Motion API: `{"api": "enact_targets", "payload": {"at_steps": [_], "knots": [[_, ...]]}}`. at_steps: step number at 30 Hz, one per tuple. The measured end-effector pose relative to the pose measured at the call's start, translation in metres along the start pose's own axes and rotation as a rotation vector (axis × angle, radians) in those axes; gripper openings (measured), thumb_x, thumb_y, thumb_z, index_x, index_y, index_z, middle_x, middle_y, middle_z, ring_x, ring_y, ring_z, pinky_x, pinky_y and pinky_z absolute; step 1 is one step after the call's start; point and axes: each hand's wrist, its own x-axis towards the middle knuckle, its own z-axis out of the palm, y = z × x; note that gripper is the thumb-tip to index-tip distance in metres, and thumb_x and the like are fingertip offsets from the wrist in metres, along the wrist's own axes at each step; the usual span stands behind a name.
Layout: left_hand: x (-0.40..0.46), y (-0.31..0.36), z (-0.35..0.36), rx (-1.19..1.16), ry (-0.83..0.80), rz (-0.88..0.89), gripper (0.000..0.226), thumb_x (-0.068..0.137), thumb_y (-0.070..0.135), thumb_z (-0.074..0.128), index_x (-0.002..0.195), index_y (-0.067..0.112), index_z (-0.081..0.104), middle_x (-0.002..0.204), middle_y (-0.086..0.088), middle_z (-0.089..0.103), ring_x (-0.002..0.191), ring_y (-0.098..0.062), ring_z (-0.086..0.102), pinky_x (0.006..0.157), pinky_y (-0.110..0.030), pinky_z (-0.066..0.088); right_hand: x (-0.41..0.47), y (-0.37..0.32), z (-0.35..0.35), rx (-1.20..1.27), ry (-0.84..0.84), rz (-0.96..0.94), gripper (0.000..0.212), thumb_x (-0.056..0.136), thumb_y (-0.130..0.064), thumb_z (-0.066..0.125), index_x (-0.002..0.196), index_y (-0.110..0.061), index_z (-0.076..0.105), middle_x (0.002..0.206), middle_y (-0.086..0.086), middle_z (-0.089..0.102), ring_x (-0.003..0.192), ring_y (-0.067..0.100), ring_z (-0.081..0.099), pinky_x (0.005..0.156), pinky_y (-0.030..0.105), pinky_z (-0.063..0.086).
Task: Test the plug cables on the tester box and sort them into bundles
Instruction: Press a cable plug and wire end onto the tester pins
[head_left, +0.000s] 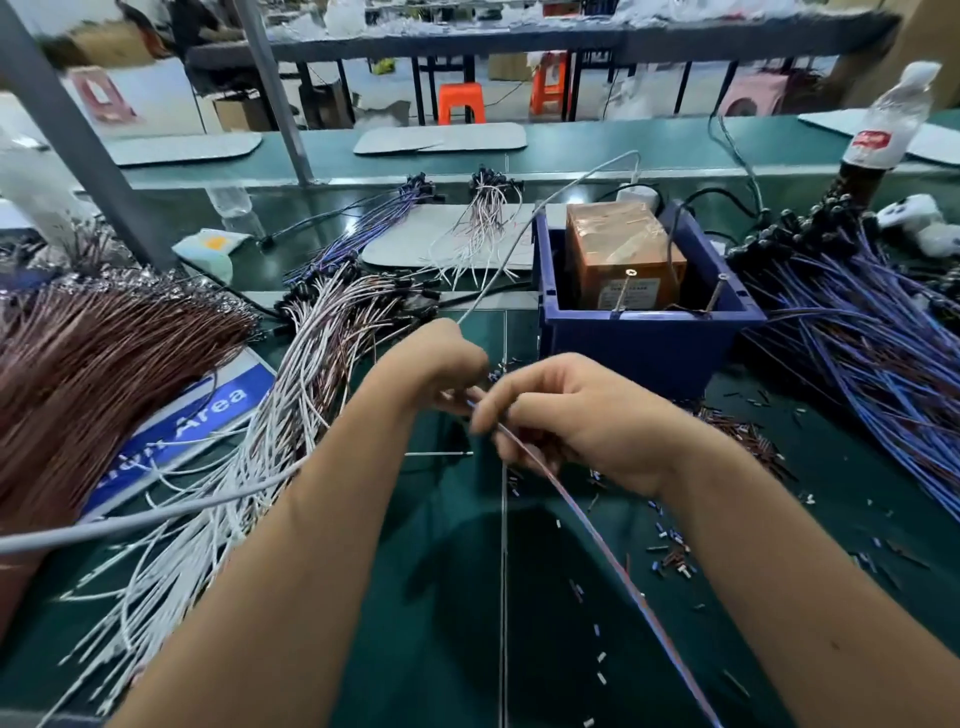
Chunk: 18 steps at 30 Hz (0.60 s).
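Fingers (485, 415) of right hand (582, 421) pinching blue-red cable (613, 561); left hand (441, 358) curled round its upper end.
Above green surface (441, 597), near blue bin (644, 332) holding tester box (618, 254).

The work surface is a dark green matted bench (457, 597). On its left lie a fanned bundle of brown wires (98, 358), a spread of white plug cables (270, 415) and a blue-and-white area sign (208, 415). A dark blue plastic bin (644, 332) stands at centre right. Blue plug cables (872, 332) lie piled at right. Small cut wire scraps (670, 551) are scattered across the mat.
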Motion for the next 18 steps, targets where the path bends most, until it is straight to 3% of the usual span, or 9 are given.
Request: {"api": "enact_targets", "payload": {"at_steps": [3, 5, 7, 9, 11, 15, 18], "knots": [[-0.011, 0.001, 0.002, -0.305, -0.054, -0.051, 0.012, 0.097, -0.008, 0.043, 0.095, 0.001, 0.051, 0.052, -0.006, 0.059, 0.028, -0.007, 0.05, 0.032, -0.015, 0.038, -0.018, 0.008, -0.019, 0.135, -0.148, -0.124, 0.048, 0.083, 0.02, 0.042, 0.101, -0.008, 0.078, 0.089, 0.015, 0.074, 0.07, 0.017, 0.065, 0.06, 0.021, 0.052], [-0.019, 0.004, 0.0, -0.607, -0.167, -0.087, 0.026, 0.095, -0.009, 0.032, 0.087, 0.01, 0.048, 0.06, -0.002, 0.053, 0.031, -0.007, 0.045, 0.034, -0.013, 0.037, -0.032, 0.014, -0.031, 0.183, -0.133, -0.247, 0.039, 0.081, 0.015, 0.063, 0.11, -0.009, 0.077, 0.098, 0.016, 0.075, 0.084, 0.02, 0.069, 0.066, 0.024, 0.056], [-0.031, 0.008, -0.001, -0.913, -0.312, -0.047, 0.035, 0.087, -0.012, 0.021, 0.079, 0.015, 0.042, 0.057, 0.001, 0.045, 0.036, -0.008, 0.039, 0.035, -0.014, 0.034, -0.044, 0.018, -0.041, 0.274, -0.043, -0.331, 0.03, 0.083, -0.012, 0.082, 0.113, -0.011, 0.078, 0.1, 0.014, 0.076, 0.089, 0.021, 0.071, 0.064, 0.024, 0.056], [-0.044, 0.012, 0.001, -1.104, -0.427, 0.099, 0.038, 0.081, -0.015, 0.018, 0.078, 0.015, 0.041, 0.054, 0.003, 0.039, 0.042, -0.009, 0.034, 0.04, -0.015, 0.03, -0.051, 0.022, -0.05, 0.372, 0.115, -0.351, 0.026, 0.091, -0.032, 0.074, 0.109, -0.014, 0.08, 0.093, 0.009, 0.076, 0.079, 0.016, 0.071, 0.056, 0.02, 0.053], [-0.058, 0.018, 0.004, -1.21, -0.524, 0.301, 0.034, 0.073, -0.016, 0.026, 0.077, 0.015, 0.04, 0.05, 0.005, 0.034, 0.044, -0.008, 0.026, 0.041, -0.017, 0.023, -0.056, 0.027, -0.062, 0.47, 0.319, -0.344, 0.028, 0.097, -0.033, 0.06, 0.098, -0.016, 0.082, 0.079, 0.002, 0.071, 0.064, 0.01, 0.063, 0.048, 0.016, 0.045], [-0.071, 0.027, 0.005, -1.207, -0.678, 0.581, 0.028, 0.065, -0.01, 0.032, 0.072, 0.014, 0.043, 0.049, 0.005, 0.034, 0.044, -0.007, 0.016, 0.042, -0.019, 0.013, -0.065, 0.04, -0.093, 0.685, 0.582, -0.362, 0.029, 0.098, -0.034, 0.059, 0.086, -0.018, 0.081, 0.072, -0.005, 0.059, 0.06, 0.004, 0.05, 0.045, 0.013, 0.039], [-0.068, 0.036, 0.018, -0.852, -0.481, 0.621, 0.019, 0.07, -0.002, 0.036, 0.069, 0.011, 0.05, 0.053, -0.003, 0.041, 0.044, -0.01, 0.021, 0.045, -0.019, 0.012, -0.071, 0.049, -0.107, 0.651, 0.687, -0.378, 0.031, 0.097, -0.038, 0.06, 0.085, -0.019, 0.081, 0.071, -0.003, 0.06, 0.057, 0.006, 0.05, 0.045, 0.015, 0.038]]}}
